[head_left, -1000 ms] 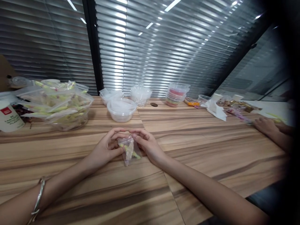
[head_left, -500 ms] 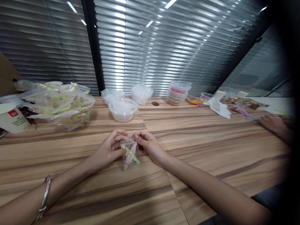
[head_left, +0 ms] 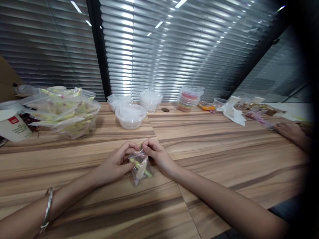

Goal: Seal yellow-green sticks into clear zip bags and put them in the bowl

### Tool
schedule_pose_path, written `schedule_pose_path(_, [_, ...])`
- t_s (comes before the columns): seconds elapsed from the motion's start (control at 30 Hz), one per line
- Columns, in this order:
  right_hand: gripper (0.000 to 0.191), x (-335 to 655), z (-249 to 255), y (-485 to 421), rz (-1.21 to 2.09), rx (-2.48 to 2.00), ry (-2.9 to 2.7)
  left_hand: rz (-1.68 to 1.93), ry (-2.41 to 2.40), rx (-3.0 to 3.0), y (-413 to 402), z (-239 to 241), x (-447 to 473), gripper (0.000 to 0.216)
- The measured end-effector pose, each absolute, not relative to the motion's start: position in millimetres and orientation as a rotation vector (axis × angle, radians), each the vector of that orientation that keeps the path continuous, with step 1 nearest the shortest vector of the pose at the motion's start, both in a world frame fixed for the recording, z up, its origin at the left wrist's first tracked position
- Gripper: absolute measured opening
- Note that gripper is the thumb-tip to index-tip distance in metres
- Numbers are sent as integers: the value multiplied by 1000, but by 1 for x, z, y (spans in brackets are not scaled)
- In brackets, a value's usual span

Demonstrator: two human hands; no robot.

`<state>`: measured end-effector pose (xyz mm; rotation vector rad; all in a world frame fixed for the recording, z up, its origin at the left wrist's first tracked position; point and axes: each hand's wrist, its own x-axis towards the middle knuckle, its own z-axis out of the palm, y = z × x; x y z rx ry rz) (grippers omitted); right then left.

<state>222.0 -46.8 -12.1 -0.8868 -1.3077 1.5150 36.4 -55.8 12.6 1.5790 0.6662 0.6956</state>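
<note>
Between my hands is a small clear zip bag (head_left: 141, 169) holding yellow and whitish wrapped pieces whose kind I cannot make out. My left hand (head_left: 121, 160) grips the bag's left side, thumb in front and fingers curled behind its upper edge. The thumb and forefinger of my right hand (head_left: 155, 152) pinch the top edge near its right corner. Both hands are just above the wooden table (head_left: 99, 212), and the bag hangs tilted, its lower end toward me.
Filled zip bags (head_left: 67, 109) pile up in a clear container at left, beside a paper cup (head_left: 15, 126). Plastic bowls (head_left: 131, 117) and stacked tubs (head_left: 189, 99) line the back. Another person's hand (head_left: 290, 130) rests at far right near crumpled tissue (head_left: 233, 113).
The zip bag has shifted slightly toward me and to the right, and its top is bunched closer together. My left fingers have drawn a little lower, still on the bag.
</note>
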Motion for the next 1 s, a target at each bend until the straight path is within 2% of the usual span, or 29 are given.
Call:
schedule_pose_path(0.27, [22,221,-17,-40,1487,-832,-1139,775,645,1510,-56,1,42,41])
schedule_pose_path(0.43, [21,222,-20,-39,1434,-858,-1108,875,749,1472,-52,-6,40,38])
schedule_pose_path(0.8, [22,222,-17,-40,1416,-862,-1212,784,846,1778,-47,-2,37,39])
schedule_pose_path(1.0, [25,222,-16,-41,1396,-908,-1270,740,822,1668,-47,4,33,45])
